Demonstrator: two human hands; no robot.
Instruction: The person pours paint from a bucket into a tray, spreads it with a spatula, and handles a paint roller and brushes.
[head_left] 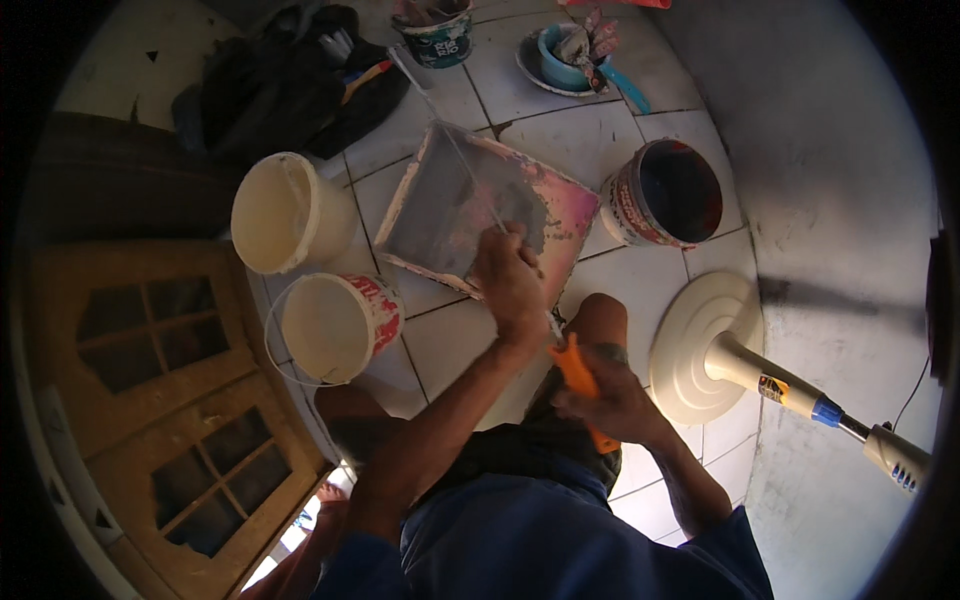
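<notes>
My right hand [610, 395] is wrapped round the orange handle [577, 372] of a tool with a long thin metal shaft, which looks like a paint roller frame. Farther up, my left hand [510, 278] is closed round the shaft. Beyond my left fist, the shaft [470, 172] slants away to the upper left over a paint tray [572, 205]. Grey and pink paint coats the tray, which lies on the tiles before my knees. The shaft's far end, past the tray's far corner, is too faint to make out clearly.
Left of the tray stand a cream bucket [330, 215] and a red-and-white bucket [378, 310]. A dark-filled bucket [620, 205], a pedestal fan [700, 350] and a grey wall [820, 180] are right. Behind lie a black bag [265, 85], a green pot [440, 45] and a blue bowl [560, 72].
</notes>
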